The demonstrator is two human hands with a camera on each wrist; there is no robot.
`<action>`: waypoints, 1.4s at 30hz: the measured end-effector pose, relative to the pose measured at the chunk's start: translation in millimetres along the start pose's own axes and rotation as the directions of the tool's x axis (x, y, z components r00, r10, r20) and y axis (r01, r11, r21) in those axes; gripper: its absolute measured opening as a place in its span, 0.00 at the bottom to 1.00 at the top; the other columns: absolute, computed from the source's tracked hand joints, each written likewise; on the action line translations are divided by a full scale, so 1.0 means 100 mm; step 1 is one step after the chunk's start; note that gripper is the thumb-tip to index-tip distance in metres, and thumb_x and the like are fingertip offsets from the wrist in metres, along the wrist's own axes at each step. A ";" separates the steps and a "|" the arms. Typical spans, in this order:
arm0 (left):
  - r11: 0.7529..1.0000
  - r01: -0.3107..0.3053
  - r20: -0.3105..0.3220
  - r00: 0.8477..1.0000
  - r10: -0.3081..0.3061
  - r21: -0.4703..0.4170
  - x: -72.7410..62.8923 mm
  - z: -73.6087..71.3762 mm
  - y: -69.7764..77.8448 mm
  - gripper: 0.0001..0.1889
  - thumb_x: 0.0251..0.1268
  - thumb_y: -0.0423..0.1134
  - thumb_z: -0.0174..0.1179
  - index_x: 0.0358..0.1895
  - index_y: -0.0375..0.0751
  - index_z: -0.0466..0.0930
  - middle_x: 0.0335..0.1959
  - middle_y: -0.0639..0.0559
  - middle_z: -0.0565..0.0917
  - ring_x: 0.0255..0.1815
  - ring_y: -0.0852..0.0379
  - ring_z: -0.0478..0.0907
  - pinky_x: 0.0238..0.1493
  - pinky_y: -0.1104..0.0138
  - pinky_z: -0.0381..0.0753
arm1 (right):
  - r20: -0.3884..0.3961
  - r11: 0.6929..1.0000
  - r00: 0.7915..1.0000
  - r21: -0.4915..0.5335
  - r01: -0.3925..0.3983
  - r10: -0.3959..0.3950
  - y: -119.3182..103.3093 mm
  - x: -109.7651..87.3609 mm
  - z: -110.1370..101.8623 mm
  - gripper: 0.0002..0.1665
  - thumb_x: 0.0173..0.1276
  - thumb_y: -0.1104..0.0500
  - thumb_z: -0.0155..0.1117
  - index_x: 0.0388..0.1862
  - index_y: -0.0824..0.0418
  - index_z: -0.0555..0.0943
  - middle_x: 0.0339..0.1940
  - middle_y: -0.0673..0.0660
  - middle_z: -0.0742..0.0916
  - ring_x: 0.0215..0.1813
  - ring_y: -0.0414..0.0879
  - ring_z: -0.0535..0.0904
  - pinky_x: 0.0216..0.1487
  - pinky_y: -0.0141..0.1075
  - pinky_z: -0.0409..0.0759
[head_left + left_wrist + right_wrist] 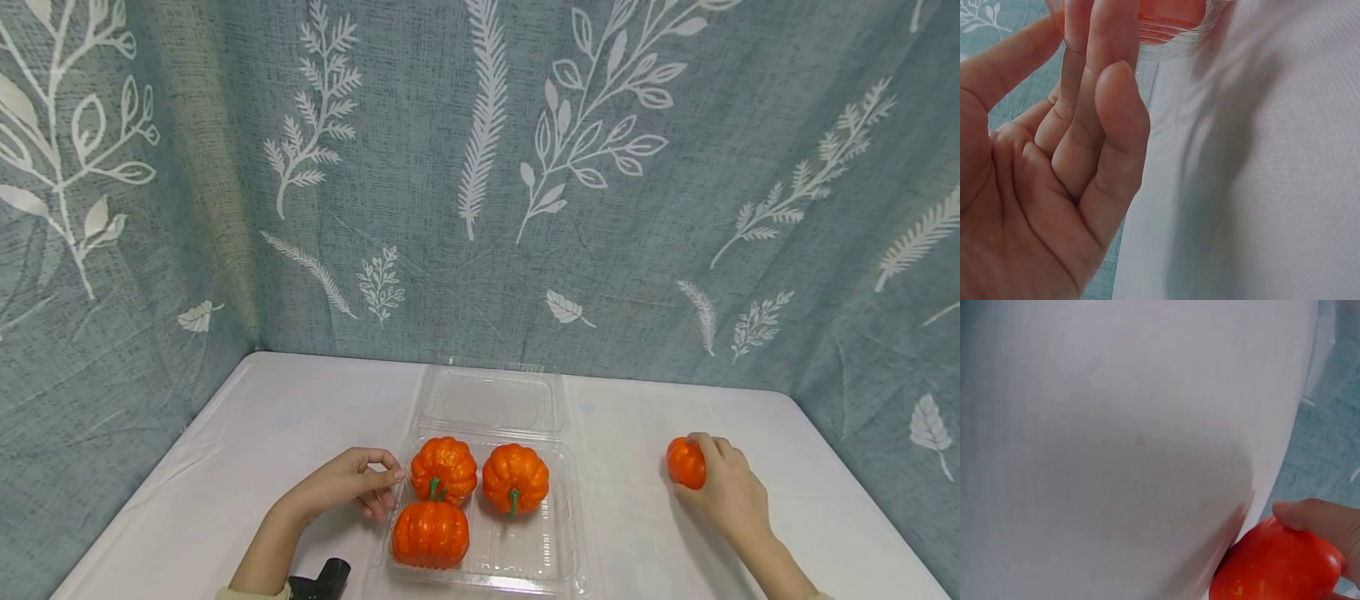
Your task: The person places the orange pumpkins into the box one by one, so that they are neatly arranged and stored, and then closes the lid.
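Note:
A clear hinged plastic container (558,550) lies with its lid laid back on the white table. Inside are three orange pumpkins with green stems: one at back left (442,467), one at back right (515,477) and one on its side at front left (431,537). My left hand (356,483) pinches the container's left rim between thumb and fingertips; the left wrist view shows the thin plastic edge there. Off to the right, my right hand (723,483) grips another orange-red pumpkin (1279,565), partly hidden by the fingers, low over the tablecloth.
The container's front right part shows bare ribbed plastic. A blue-green curtain (420,167) with white leaf prints hangs behind the table and along both sides. A black strap piece (326,579) is on the left wrist. The white tablecloth (622,433) stretches between container and right hand.

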State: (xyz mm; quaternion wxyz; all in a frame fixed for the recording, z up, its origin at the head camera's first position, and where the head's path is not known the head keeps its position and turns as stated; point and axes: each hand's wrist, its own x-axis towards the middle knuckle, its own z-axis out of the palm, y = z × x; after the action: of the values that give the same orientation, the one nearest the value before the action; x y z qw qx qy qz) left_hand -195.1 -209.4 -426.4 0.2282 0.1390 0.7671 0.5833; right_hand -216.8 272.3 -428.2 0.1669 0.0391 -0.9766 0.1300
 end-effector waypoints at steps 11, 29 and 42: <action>1.000 0.008 -0.007 1.000 -0.008 -0.003 0.00 -0.01 0.01 0.15 0.66 0.43 0.54 0.37 0.29 0.74 0.21 0.49 0.82 0.19 0.58 0.80 0.25 0.66 0.78 | 0.049 1.000 0.999 -0.012 0.016 -0.015 -0.01 0.03 -0.06 0.35 0.41 0.58 0.75 0.51 0.66 0.73 0.45 0.69 0.80 0.43 0.63 0.76 0.38 0.59 0.75; 1.000 0.003 -0.011 1.000 -0.003 -0.010 0.01 0.00 0.02 0.14 0.66 0.42 0.54 0.37 0.30 0.74 0.20 0.50 0.82 0.18 0.60 0.80 0.24 0.67 0.78 | 0.259 0.998 0.965 0.056 0.018 -0.032 -0.11 0.10 -0.28 0.36 0.49 0.49 0.72 0.54 0.67 0.74 0.47 0.68 0.81 0.43 0.60 0.78 0.36 0.54 0.77; 1.000 0.011 -0.010 1.000 -0.011 -0.005 0.02 -0.01 0.01 0.15 0.65 0.43 0.55 0.37 0.29 0.74 0.20 0.51 0.82 0.18 0.60 0.80 0.24 0.67 0.78 | 0.511 0.992 0.857 0.129 -0.005 -0.062 -0.17 0.12 -0.51 0.34 0.51 0.48 0.71 0.54 0.65 0.75 0.43 0.59 0.83 0.40 0.50 0.78 0.36 0.47 0.77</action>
State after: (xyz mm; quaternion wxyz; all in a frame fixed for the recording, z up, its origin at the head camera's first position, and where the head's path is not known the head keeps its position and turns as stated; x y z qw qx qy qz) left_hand -196.9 -209.1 -426.0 0.2280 0.1312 0.7674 0.5847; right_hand -209.6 269.4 -373.8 -0.1006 0.0972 -0.9749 0.1735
